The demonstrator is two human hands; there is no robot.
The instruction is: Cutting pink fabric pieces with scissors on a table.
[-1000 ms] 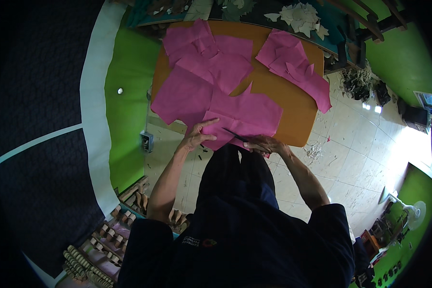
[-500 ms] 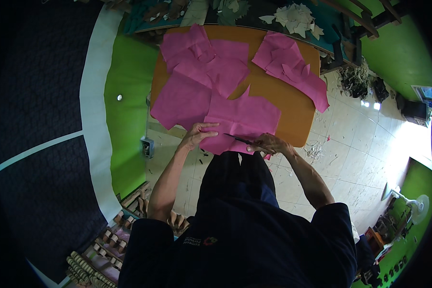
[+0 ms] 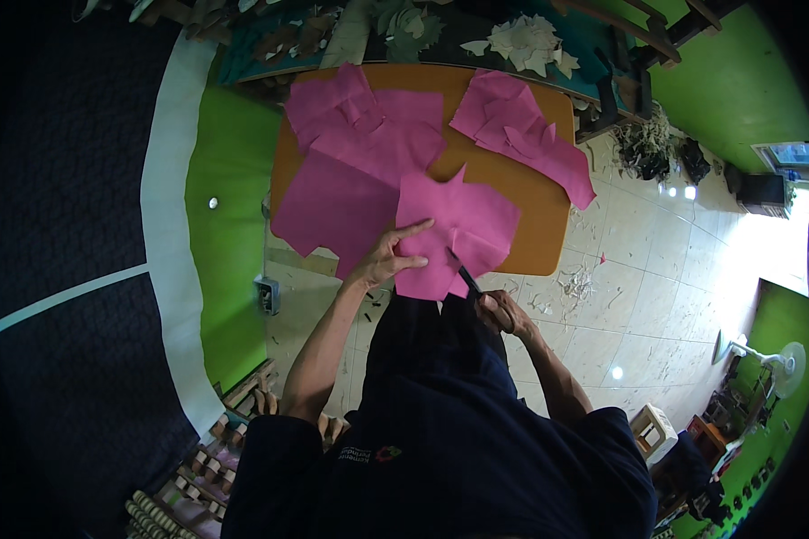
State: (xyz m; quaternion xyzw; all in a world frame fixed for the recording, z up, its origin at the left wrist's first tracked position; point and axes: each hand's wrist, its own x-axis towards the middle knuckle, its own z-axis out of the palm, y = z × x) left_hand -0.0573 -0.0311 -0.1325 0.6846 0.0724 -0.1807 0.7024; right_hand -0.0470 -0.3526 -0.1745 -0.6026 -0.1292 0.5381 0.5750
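Observation:
Near the front of the table a pink sheet [image 3: 476, 216], leather-like, with an irregular cut outline, hangs partly over the edge toward my lap. My left hand [image 3: 391, 256] grips its left side, thumb and fingers apart across the material. Dark scissors [image 3: 464, 272] point up and away from me over the lower right part of the sheet. Their handles are in my closed right hand [image 3: 502, 314], close to my thighs. I cannot tell whether the blades are spread. To the left lies a larger pink piece [image 3: 333, 202], partly under the held sheet.
More pink pieces [image 3: 521, 126] lie on the orange-brown table [image 3: 544, 238]. Behind it, a teal bench [image 3: 288, 54] carries pale scraps [image 3: 521, 40]. Offcuts [image 3: 577, 283] litter the tiled floor. A white fan [image 3: 786, 368] stands at the right.
My right hand and the scissors have dropped toward my body, and the blades now point more steeply away. The held pink sheet has turned and shifted; my left hand has moved slightly right with it.

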